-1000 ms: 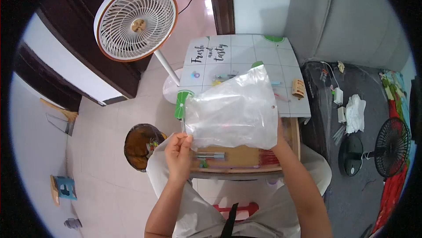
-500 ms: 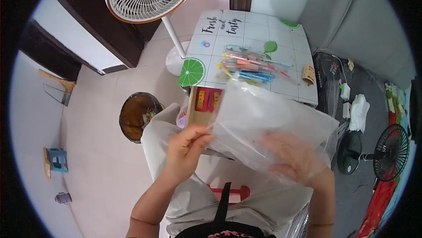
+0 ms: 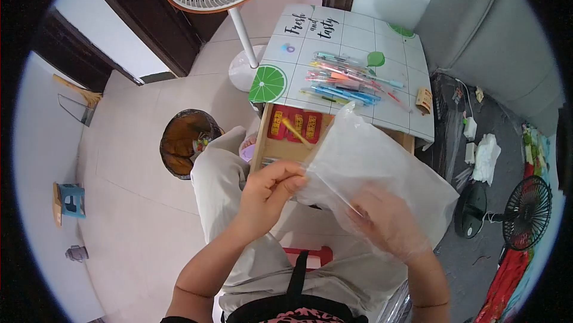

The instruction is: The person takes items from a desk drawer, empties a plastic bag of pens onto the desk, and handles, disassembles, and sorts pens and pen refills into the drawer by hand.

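Plastic bag: 1, over the right part of the open drawer, near side of the worktop, extending right beyond it. Judged light, soft, slippery, easily creased; best held by an edge. Grip: left hand pinches its left edge between thumb and fingers; right hand shows through the film, fingers bent; cannot tell whether it grasps film. Counts, descending size: worktop, 1; drawer, 1; red packets, 3 visible, in drawer; pens, one overlapping pile, total uncertain; yellow stick, 1, left of bag.
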Action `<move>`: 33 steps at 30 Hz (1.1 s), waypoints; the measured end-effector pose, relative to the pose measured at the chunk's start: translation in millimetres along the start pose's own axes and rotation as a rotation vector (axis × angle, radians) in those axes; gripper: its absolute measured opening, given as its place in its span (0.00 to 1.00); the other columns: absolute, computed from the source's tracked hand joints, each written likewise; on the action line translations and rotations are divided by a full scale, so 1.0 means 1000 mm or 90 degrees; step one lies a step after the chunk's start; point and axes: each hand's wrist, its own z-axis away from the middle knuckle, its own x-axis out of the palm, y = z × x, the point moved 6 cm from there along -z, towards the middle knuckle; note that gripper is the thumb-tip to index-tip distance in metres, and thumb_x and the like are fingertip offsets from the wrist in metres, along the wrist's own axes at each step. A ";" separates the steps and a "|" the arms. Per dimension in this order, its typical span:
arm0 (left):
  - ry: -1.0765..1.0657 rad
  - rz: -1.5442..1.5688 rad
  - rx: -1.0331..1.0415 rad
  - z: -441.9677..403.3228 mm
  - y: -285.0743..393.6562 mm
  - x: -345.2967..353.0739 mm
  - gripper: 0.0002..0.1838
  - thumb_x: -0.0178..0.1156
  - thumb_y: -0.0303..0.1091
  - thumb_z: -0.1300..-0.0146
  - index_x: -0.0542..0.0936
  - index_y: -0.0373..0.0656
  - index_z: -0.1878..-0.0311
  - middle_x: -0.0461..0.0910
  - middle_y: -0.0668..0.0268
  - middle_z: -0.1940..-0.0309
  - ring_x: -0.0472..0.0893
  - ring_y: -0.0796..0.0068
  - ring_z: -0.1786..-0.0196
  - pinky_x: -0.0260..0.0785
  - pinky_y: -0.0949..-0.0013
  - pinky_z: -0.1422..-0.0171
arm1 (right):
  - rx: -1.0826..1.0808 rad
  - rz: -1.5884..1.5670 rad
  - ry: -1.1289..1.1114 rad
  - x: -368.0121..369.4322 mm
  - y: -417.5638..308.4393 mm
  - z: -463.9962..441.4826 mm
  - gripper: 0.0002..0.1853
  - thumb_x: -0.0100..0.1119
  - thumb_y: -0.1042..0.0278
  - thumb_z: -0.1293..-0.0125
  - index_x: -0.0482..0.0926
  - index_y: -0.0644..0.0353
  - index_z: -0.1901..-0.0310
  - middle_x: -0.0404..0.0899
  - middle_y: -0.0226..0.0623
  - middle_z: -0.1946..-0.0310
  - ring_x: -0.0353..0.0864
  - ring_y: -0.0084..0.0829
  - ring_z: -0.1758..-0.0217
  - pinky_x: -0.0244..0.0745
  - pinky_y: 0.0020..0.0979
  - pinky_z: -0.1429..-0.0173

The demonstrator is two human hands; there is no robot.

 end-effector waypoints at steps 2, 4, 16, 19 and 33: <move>-0.010 0.033 -0.019 0.000 -0.004 -0.001 0.05 0.53 0.24 0.36 0.74 0.34 0.59 0.76 0.70 0.71 0.70 0.87 0.69 0.63 0.82 0.64 | 0.008 0.001 -0.012 0.001 0.001 0.000 0.07 0.57 0.69 0.43 0.73 0.61 0.66 0.72 0.43 0.68 0.74 0.44 0.63 0.71 0.39 0.60; -0.019 0.011 -0.021 -0.001 -0.004 -0.001 0.05 0.52 0.24 0.36 0.74 0.34 0.59 0.77 0.70 0.71 0.70 0.87 0.68 0.63 0.82 0.64 | 0.017 -0.002 -0.024 0.009 0.004 0.001 0.07 0.55 0.68 0.42 0.72 0.61 0.65 0.72 0.46 0.63 0.75 0.46 0.59 0.72 0.40 0.56; 0.088 -0.034 -0.009 -0.003 -0.015 -0.039 0.05 0.54 0.27 0.36 0.76 0.37 0.61 0.74 0.75 0.73 0.70 0.87 0.71 0.62 0.80 0.67 | 0.086 -0.108 -0.036 -0.003 0.018 0.008 0.06 0.57 0.73 0.45 0.72 0.64 0.67 0.75 0.43 0.70 0.78 0.40 0.66 0.75 0.34 0.62; 0.206 0.046 -0.030 0.001 -0.032 -0.073 0.04 0.55 0.30 0.36 0.77 0.41 0.60 0.72 0.77 0.73 0.69 0.89 0.70 0.62 0.81 0.64 | 0.169 -0.486 0.249 -0.023 0.032 0.033 0.04 0.57 0.78 0.43 0.74 0.66 0.66 0.78 0.43 0.72 0.81 0.34 0.69 0.77 0.27 0.65; 0.249 0.326 -0.010 0.017 -0.049 -0.096 0.06 0.57 0.33 0.37 0.73 0.42 0.61 0.77 0.70 0.62 0.76 0.81 0.59 0.69 0.75 0.51 | 0.049 -1.080 0.491 -0.021 0.022 0.044 0.12 0.54 0.84 0.43 0.73 0.74 0.56 0.80 0.56 0.68 0.84 0.43 0.69 0.84 0.36 0.66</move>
